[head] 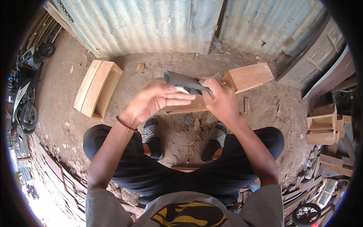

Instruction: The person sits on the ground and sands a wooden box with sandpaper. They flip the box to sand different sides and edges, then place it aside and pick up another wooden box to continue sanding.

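My right hand (219, 98) grips a dark grey curled sheet (184, 81), which looks like sandpaper, at its right end. The sheet's left end is rolled into an open tube. Against its underside, my left hand (156, 98) has its fingers stretched out straight and its thumb near the tube. A small white patch (182, 89) shows between that thumb and the fingers; what it is, and whether the left hand grips anything, is unclear. Beneath both hands lies a wooden box (184, 108) on the ground, largely hidden by them.
An open-sided wooden box (97, 89) lies left on the dirt ground, another wooden box (249, 76) right. A small wood block (247, 105) is nearby. Corrugated metal sheets (136, 28) stand ahead. More wooden boxes (322, 124) are stacked far right; a motorcycle (27, 107) is far left.
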`<action>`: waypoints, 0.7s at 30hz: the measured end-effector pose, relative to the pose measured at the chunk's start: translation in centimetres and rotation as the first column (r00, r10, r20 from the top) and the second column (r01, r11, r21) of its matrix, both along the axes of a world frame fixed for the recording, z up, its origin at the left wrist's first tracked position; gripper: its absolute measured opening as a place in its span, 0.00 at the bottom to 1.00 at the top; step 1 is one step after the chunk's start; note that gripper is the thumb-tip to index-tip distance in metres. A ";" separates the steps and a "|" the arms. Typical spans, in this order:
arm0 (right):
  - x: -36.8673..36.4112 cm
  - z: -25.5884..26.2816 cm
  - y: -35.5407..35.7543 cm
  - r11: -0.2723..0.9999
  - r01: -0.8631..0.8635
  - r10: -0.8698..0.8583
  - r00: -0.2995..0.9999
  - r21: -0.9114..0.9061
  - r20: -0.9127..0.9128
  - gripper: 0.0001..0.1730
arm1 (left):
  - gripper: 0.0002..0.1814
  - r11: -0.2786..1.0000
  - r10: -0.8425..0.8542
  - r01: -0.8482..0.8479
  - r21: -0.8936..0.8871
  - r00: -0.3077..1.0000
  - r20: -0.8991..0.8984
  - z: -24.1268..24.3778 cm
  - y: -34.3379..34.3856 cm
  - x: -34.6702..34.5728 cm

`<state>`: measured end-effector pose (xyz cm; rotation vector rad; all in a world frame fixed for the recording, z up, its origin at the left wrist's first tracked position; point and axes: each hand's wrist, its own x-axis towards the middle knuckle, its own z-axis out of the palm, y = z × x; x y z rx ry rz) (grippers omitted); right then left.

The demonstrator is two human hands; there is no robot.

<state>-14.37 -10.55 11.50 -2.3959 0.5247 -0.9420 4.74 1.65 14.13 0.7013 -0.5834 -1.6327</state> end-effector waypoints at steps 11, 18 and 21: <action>-0.7 0.5 0.1 0.483 -0.250 0.293 0.949 0.839 0.114 0.08 | 0.26 0.927 0.332 -0.287 -0.241 0.328 0.885 -2.1 -0.6 -0.1; -1.1 -0.3 -1.3 0.411 -0.207 0.341 0.938 0.888 0.061 0.14 | 0.20 0.951 0.290 -0.289 -0.110 0.711 0.641 -0.7 -0.7 -1.1; -1.2 1.2 -1.5 0.615 0.000 0.098 0.992 0.789 -0.076 0.21 | 0.19 0.905 0.363 -0.421 -0.053 0.705 0.609 0.1 -0.7 -0.8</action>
